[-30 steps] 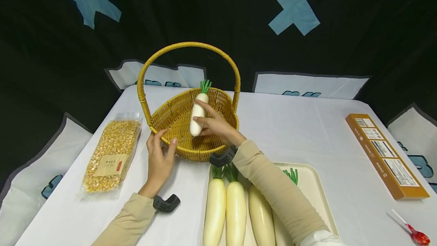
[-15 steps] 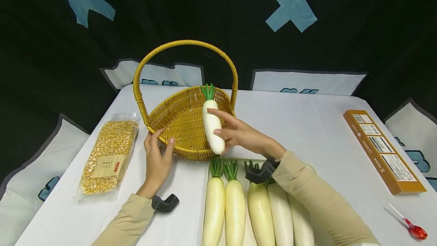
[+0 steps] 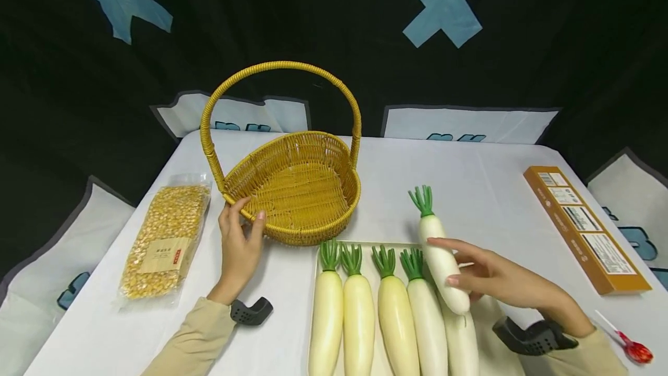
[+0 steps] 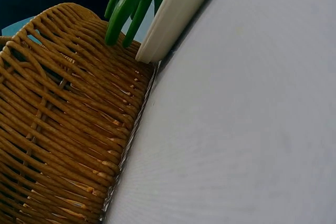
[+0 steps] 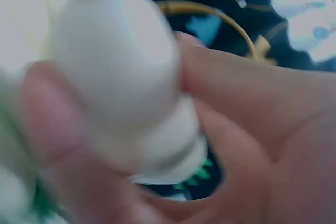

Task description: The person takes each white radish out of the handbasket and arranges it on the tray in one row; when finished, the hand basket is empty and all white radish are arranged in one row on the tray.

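Observation:
My right hand [image 3: 490, 274] grips a white radish [image 3: 440, 266] with green leaf stubs, holding it tilted above the right part of a cream tray [image 3: 496, 335]. In the right wrist view the radish [image 5: 115, 45] fills much of the frame, blurred, between thumb and fingers. Several larger white radishes [image 3: 398, 324] lie side by side on that tray. At the yellow wicker basket [image 3: 300, 193], my left hand [image 3: 239, 251] holds the near left rim. Nothing lies inside the basket. The left wrist view shows the basket's woven wall [image 4: 63, 129] close to the tray's edge [image 4: 173, 19].
A clear bag of corn kernels [image 3: 169, 231] lies left of the basket. Toward the right edge of the white table [image 3: 485, 190] are a long orange-brown box [image 3: 587, 231] and a red lollipop [image 3: 638, 353]. A black cloth hangs behind.
My right hand has carried the radish out of the basket, rightward and nearer, to above the tray. The left hand has stayed on the basket rim.

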`<action>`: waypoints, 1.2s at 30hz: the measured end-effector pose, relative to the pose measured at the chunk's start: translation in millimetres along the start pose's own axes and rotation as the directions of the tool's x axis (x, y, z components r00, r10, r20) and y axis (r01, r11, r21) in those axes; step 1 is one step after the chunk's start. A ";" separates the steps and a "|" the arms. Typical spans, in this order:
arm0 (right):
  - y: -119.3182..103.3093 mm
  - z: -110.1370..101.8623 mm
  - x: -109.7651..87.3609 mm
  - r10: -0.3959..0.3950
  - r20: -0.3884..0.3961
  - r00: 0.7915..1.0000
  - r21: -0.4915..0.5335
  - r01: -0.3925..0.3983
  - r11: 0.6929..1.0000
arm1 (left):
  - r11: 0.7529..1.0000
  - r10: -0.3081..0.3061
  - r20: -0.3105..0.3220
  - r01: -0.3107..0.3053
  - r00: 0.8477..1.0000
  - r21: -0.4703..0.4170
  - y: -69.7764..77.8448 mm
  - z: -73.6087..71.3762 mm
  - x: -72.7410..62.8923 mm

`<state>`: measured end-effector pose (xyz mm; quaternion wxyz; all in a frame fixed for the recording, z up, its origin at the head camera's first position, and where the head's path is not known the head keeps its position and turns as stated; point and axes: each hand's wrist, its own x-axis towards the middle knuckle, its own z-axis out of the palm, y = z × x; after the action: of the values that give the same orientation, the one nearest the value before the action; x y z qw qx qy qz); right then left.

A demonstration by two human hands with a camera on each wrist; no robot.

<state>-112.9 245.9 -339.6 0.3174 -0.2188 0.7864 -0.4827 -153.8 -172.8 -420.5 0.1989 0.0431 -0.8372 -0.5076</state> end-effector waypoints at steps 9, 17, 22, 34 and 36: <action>42.7 15.2 -60.9 0.197 -0.007 0.980 0.165 -0.194 0.967 | 1.000 0.007 0.003 -0.007 1.000 -0.023 -1.1 1.2 0.2; 59.3 33.1 -75.6 0.307 0.036 0.951 0.228 -0.306 0.924 | 1.000 0.001 0.000 -0.001 1.000 -0.021 -0.4 1.1 0.3; 61.3 39.4 -74.9 0.279 -0.001 0.960 0.109 -0.277 0.955 | 1.000 -0.002 0.000 0.002 1.000 -0.020 -0.2 0.5 0.1; 53.5 42.2 -78.9 0.364 -0.084 0.928 -0.068 -0.370 0.927 | 1.000 -0.002 0.000 0.002 1.000 -0.008 -0.4 0.1 -0.5; 50.1 42.5 -79.5 0.393 -0.110 0.913 -0.085 -0.403 0.911 | 1.000 0.003 -0.002 -0.003 1.000 -0.011 -0.4 0.0 -0.3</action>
<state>-28.7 293.2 -375.9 0.3609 -0.0484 0.8524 -0.3752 -153.6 -172.9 -420.9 0.2005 0.0414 -0.8344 -0.5117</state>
